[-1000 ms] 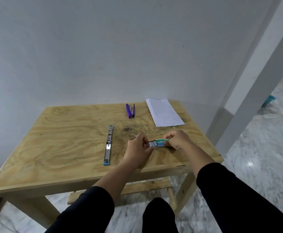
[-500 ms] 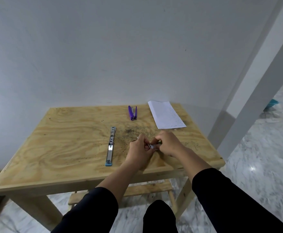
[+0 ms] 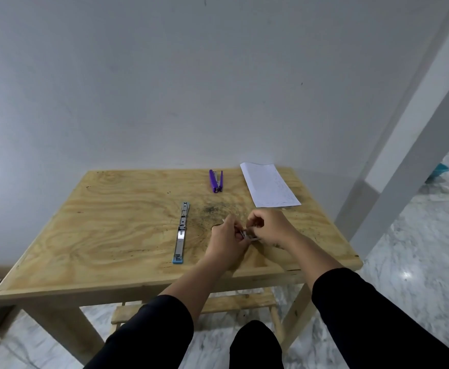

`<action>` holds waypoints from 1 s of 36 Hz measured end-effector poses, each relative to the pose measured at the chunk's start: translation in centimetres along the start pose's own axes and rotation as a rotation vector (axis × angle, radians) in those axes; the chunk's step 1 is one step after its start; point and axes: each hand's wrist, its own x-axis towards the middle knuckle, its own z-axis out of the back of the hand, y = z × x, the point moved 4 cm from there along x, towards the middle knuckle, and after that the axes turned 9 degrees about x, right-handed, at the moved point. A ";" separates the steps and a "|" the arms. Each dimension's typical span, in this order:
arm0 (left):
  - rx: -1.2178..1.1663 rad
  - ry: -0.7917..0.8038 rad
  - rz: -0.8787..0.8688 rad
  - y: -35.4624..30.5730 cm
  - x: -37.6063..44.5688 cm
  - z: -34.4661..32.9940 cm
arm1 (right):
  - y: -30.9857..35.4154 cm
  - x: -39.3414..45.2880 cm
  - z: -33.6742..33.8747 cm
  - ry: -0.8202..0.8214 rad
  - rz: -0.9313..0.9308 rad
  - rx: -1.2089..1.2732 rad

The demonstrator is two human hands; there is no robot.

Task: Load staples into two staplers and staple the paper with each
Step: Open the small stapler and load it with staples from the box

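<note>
Staple box (image 3: 248, 236) (label hidden), between hands (image 3: 247, 231)

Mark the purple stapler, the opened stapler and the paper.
purple stapler (image 3: 216, 181), head view, middle of its body
opened stapler (image 3: 181, 231), head view, metal rail at mid-length
paper (image 3: 268, 185), head view, centre of the sheet

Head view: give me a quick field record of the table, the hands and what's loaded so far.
surface: wooden table
blue stapler: swung open flat, left of hands
purple stapler: far edge, untouched
paper: far right, lying flat
left hand: pinching small staple box
right hand: working the same box
staples loaded: cannot tell
</note>
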 end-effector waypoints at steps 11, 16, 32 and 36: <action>0.211 -0.216 0.066 3.2 1.6 6.2 | 1.1 2.2 0.1 -0.088 -0.098 0.273; 0.365 -0.143 0.152 6.6 2.2 8.4 | 2.5 3.5 -2.1 -0.100 -0.122 0.405; 0.413 -0.007 0.000 8.6 3.9 8.5 | 4.7 6.5 -5.7 -0.085 -0.164 0.589; 0.397 -0.017 -0.013 8.8 4.0 8.5 | 4.6 7.0 -5.8 -0.087 -0.166 0.597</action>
